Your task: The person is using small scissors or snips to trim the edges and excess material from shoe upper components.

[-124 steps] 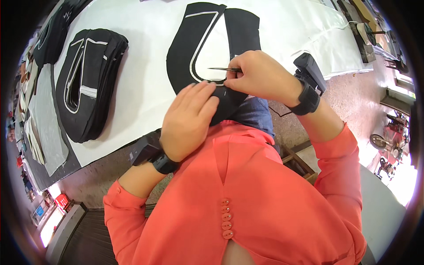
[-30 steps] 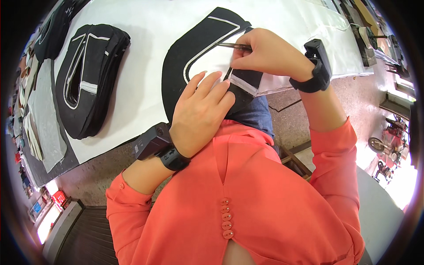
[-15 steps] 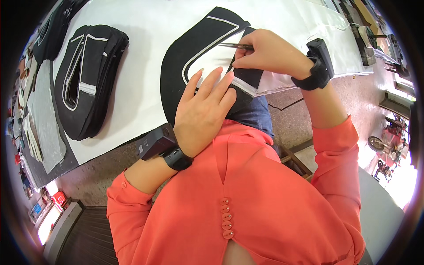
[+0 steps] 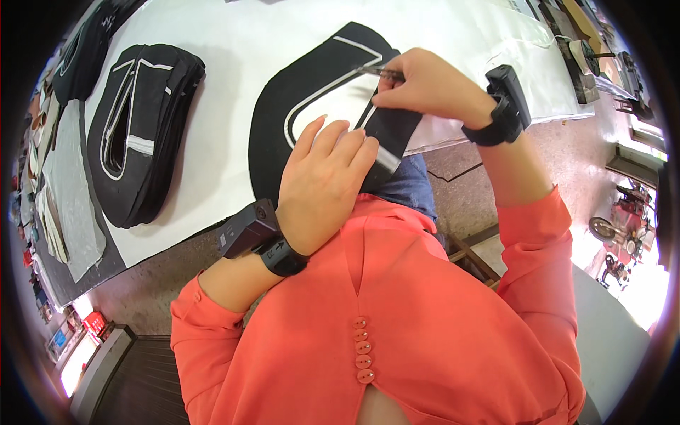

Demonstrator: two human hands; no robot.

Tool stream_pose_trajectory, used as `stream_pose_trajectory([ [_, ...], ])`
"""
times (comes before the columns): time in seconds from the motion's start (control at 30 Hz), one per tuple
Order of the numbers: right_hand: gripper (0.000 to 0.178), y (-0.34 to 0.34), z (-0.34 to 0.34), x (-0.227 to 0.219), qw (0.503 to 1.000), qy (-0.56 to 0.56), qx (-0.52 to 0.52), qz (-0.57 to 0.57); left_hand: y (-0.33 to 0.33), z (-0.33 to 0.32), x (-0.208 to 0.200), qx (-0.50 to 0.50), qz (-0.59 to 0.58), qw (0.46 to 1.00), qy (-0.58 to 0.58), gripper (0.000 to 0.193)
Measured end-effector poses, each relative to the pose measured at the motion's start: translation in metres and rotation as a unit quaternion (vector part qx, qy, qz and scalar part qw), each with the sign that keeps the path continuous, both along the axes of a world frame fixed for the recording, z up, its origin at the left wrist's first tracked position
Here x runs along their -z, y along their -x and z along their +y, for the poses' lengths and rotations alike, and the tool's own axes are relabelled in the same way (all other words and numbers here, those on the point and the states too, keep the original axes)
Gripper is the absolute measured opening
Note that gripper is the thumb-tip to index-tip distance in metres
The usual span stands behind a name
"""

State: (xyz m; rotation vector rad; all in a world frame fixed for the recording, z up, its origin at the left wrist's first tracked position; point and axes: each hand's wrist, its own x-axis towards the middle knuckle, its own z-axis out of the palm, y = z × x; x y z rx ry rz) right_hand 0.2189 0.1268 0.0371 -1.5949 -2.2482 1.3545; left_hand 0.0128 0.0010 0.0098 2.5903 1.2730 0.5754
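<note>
A black U-shaped shoe upper with pale trim along its inner edge lies on the white-covered table in front of me. My left hand rests on its near part, fingers stretched out and lying flat. At its right arm, my right hand is closed around a slender dark tool with a thin pointed end; whether it is tweezers or thread snips I cannot tell. The tool's tip reaches over the gap in the U, by the trim. The fingertips of my right hand touch or nearly touch the black edge.
A stack of similar black uppers stands at the left, with another dark bundle behind it. Grey sheet material covers the table's left edge. Tools and small parts line the far right edge.
The shoe upper has shifted slightly left and toward me and turned a little. My left fingers have drawn back slightly; my right hand still grips the tool.
</note>
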Motion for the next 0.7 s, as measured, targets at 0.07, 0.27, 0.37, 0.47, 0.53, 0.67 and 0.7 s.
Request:
stream_pose_trajectory([
  [0.07, 0.023, 0.005, -0.011, -0.005, 1.0, 0.022, -0.004, -0.009, 0.0, 0.003, -0.003, 0.006, 0.001, 1.0, -0.014, 0.022],
  [0.27, 0.021, -0.001, -0.015, -0.005, 1.0, -0.01, -0.006, 0.025, 0.005, 0.0, 0.003, 0.024, 0.018, 0.999, -0.034, 0.022],
  [0.37, 0.018, -0.009, -0.008, -0.006, 1.0, 0.001, -0.011, 0.027, 0.008, 0.0, 0.005, 0.03, 0.01, 0.999, -0.031, 0.022],
  [0.47, 0.019, -0.01, -0.004, -0.005, 1.0, 0.0, -0.026, 0.015, 0.008, 0.002, 0.002, 0.033, 0.008, 0.999, -0.017, 0.022],
  [0.53, 0.024, -0.008, -0.004, 0.004, 0.993, -0.083, -0.031, 0.078, 0.006, 0.003, 0.002, 0.033, 0.013, 0.999, -0.007, 0.022],
  [0.67, 0.024, -0.004, -0.005, 0.004, 0.993, -0.086, -0.006, 0.086, 0.002, 0.009, 0.002, 0.037, -0.015, 0.998, -0.046, 0.022],
  [0.7, 0.024, -0.004, -0.005, 0.002, 0.996, -0.064, 0.001, 0.065, 0.001, 0.01, 0.0, 0.04, -0.019, 0.998, -0.051, 0.021],
])
